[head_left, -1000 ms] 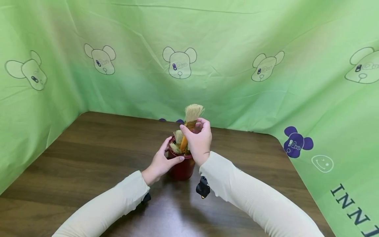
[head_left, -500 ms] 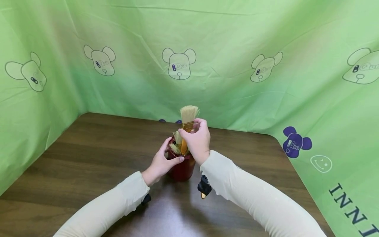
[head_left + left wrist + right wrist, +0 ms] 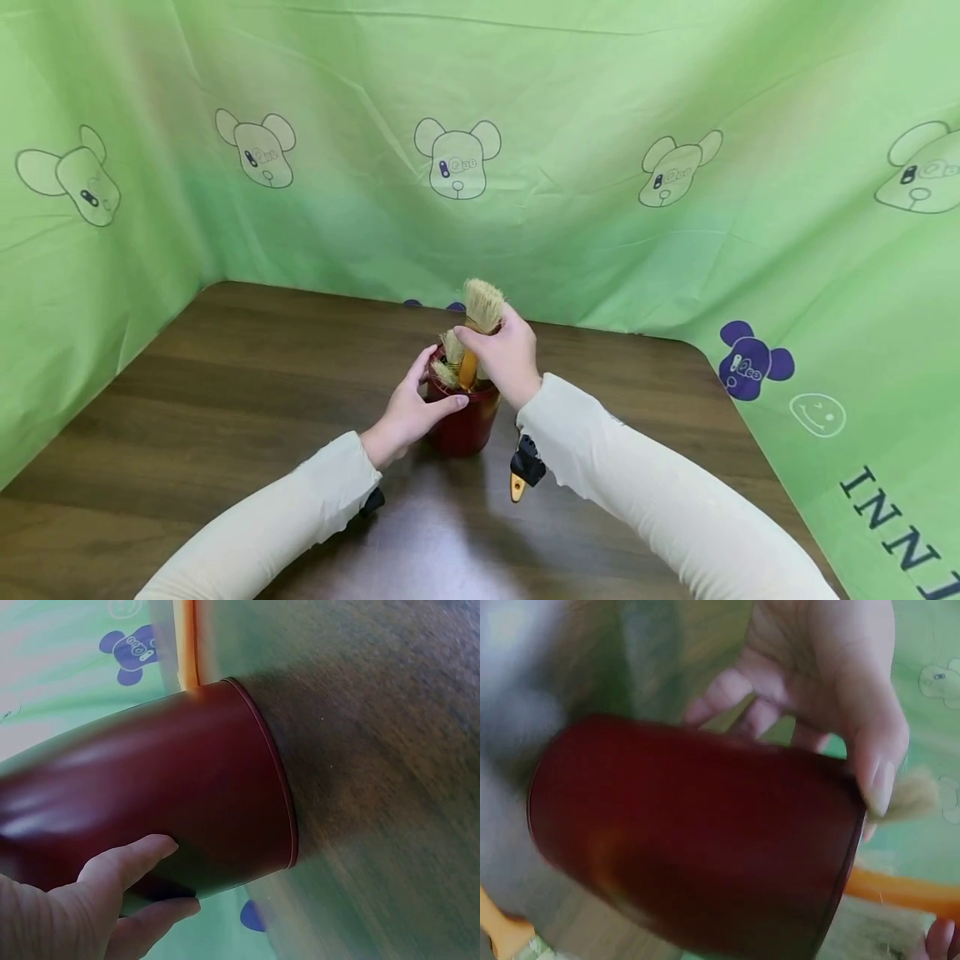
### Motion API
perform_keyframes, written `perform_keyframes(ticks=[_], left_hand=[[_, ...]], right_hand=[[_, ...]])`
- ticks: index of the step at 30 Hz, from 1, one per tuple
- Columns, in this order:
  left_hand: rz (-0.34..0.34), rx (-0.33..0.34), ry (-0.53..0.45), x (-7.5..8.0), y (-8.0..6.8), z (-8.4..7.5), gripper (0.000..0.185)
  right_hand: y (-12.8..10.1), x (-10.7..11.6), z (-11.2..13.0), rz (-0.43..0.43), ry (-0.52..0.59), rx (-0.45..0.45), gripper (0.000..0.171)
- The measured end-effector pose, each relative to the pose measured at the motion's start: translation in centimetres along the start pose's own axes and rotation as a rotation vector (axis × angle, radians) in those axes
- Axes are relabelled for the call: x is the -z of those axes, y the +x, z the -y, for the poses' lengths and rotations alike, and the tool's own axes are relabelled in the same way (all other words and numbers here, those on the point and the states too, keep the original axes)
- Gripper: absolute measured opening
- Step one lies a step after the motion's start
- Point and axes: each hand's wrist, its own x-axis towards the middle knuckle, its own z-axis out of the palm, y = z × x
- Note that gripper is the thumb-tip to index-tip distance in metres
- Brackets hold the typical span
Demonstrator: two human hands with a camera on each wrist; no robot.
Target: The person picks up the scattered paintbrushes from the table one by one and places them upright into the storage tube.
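A dark red cup (image 3: 465, 421) stands on the brown table (image 3: 225, 392) in the head view, with several brushes standing in it, bristles up. My left hand (image 3: 411, 408) grips the cup's left side, thumb on the near wall (image 3: 142, 855). My right hand (image 3: 504, 354) pinches a pale-bristled brush (image 3: 482, 304) by its ferrule, just above the cup's rim. An orange-handled brush (image 3: 467, 369) leans inside the cup. The right wrist view shows the cup (image 3: 697, 840) blurred and close, with my fingers (image 3: 870, 750) over its rim.
A green cloth with bear prints (image 3: 457, 167) walls the table at the back and both sides. A purple bear print (image 3: 750, 358) is on the cloth at the right. Bare wood lies to the left of and in front of the cup.
My right hand has lowered the pale-bristled brush toward the cup, so its bristles sit nearer the rim. The left hand has stayed on the cup.
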Motion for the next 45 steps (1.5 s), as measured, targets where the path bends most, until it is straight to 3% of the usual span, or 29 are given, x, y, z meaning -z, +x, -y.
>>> perform_keyframes(ticks=[6, 12, 18, 22, 27, 33, 39, 45], left_hand=[[0.007, 0.011, 0.011, -0.1, 0.0, 0.2, 0.083], [-0.012, 0.001, 0.004, -0.1, 0.1, 0.1, 0.083], [-0.009, -0.008, 0.014, -0.1, 0.2, 0.2, 0.082], [-0.007, -0.001, 0.009, -0.2, 0.1, 0.3, 0.084], [-0.015, 0.023, 0.006, -0.3, 0.1, 0.3, 0.087], [-0.032, 0.004, -0.003, -0.2, 0.2, 0.3, 0.084], [-0.021, 0.007, -0.020, -0.2, 0.1, 0.2, 0.084], [-0.018, 0.020, -0.029, -0.2, -0.1, 0.2, 0.085]], right_hand=[[0.8, 1.4, 0.6, 0.087, -0.164, -0.035, 0.032], [1.2, 2.1, 1.0, 0.125, -0.136, -0.089, 0.031], [1.1, 1.7, 0.6, 0.194, -0.238, -0.025, 0.035], [1.1, 1.6, 0.5, 0.212, -0.188, -0.042, 0.045], [1.0, 2.3, 0.0, 0.198, -0.139, -0.060, 0.047], [1.2, 4.2, -1.6, 0.068, -0.085, -0.057, 0.045], [0.9, 6.2, -6.0, -0.065, -0.086, -0.174, 0.049], [-1.0, 6.0, -10.4, -0.046, -0.128, -0.266, 0.063]])
